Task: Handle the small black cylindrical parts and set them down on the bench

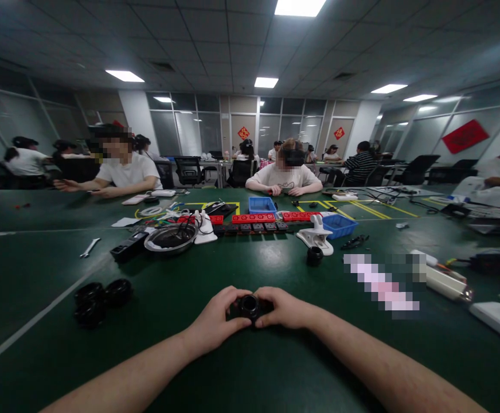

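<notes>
Near the front middle of the green table, a black round part with a hollow centre [249, 304] is held between my two hands, its opening facing up toward me. My left hand [218, 318] is closed on its left side, thumb at the near edge and fingers behind. From the other side, my right hand [282, 308] grips it the same way. Several similar black round parts [99, 299] sit grouped on the left, apart from my left hand. One more black ring-shaped part [314, 256] lies beyond my right hand.
Across the table [181, 367] are a metal bowl [170, 248], a wrench [90, 248], blue bins [339, 226], red-and-black strips [253, 218] and a white clamp stand [316, 236]. A cream-coloured device [443, 281] lies at right. A person [284, 172] sits opposite; others sit around.
</notes>
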